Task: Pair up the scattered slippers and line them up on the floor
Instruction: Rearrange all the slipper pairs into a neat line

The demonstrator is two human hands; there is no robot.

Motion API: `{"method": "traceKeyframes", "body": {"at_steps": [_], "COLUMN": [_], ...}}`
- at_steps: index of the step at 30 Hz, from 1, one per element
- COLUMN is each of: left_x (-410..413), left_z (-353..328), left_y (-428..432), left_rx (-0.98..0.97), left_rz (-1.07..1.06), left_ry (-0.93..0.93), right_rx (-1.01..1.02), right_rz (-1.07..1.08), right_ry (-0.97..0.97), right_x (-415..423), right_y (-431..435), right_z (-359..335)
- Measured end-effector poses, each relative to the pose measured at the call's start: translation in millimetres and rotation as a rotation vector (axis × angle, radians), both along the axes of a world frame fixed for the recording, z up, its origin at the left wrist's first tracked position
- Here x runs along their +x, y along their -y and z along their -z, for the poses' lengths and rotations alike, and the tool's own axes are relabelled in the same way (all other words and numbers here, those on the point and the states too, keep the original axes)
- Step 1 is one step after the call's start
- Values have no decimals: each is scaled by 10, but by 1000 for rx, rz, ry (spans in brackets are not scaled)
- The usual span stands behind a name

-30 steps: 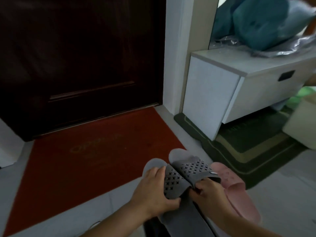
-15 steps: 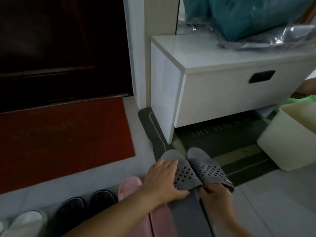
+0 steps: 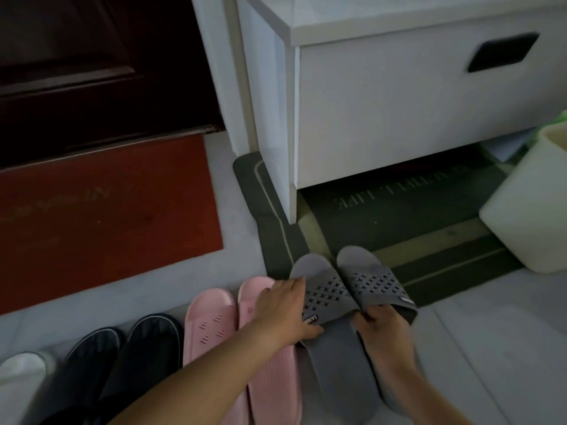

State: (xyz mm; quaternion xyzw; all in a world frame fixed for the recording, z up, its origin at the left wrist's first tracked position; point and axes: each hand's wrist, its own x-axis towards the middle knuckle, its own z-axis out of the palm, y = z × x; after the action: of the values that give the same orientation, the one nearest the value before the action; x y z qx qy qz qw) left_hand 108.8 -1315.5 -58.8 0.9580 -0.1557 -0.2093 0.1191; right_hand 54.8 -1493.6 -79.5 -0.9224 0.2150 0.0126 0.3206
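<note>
Two grey perforated slippers lie side by side on the floor, toes on the dark mat's edge. My left hand (image 3: 283, 311) grips the strap of the left grey slipper (image 3: 325, 294). My right hand (image 3: 380, 325) grips the strap of the right grey slipper (image 3: 372, 279) from behind. Left of them stands a pink pair (image 3: 211, 326), one slipper partly under my left forearm. Further left is a dark pair (image 3: 122, 357), then a white slipper (image 3: 21, 372) at the frame's edge.
A white cabinet (image 3: 399, 111) stands ahead, over a dark green mat (image 3: 399, 210). A pale bin (image 3: 534, 216) sits at the right. A red doormat (image 3: 101, 210) lies before the dark door (image 3: 92, 62) at the left. Grey tiled floor (image 3: 491, 348) shows at the right.
The view swung right and down, bringing the row of pink, dark and white slippers into sight. Both hands carried the grey pair to the right end of that row and lowered it.
</note>
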Motion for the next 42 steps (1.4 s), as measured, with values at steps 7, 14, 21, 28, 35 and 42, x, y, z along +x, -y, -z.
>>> {"method": "traceKeyframes", "body": {"at_steps": [7,14,21,28,35,42], "left_x": [-52,-156,-251,-304,-373,-422], "left_z": [173,267,211,148,141,176], "left_y": [-237,-754,-1104,-1221,-1227,-1181], "left_rx": [78,169,231,262,212,199], "left_rz": [-36,-211,-150,-89,-74,-81], "left_ry": [-27,-210,-189,-75,-76,-116], "right_rx": [49,36,-537,-464,-475,-470], "right_rz": [8,-25,-530,-1065,-1101,-1146], "right_ry": [-80,-101,-203,-258,-277,-274], "right_x": [-39,-31,25,393,486,435], "right_y": [-101,-118,-261,-1234,-1240,-1207], "right_z": [290,262,-233,-125,-95,-8]}}
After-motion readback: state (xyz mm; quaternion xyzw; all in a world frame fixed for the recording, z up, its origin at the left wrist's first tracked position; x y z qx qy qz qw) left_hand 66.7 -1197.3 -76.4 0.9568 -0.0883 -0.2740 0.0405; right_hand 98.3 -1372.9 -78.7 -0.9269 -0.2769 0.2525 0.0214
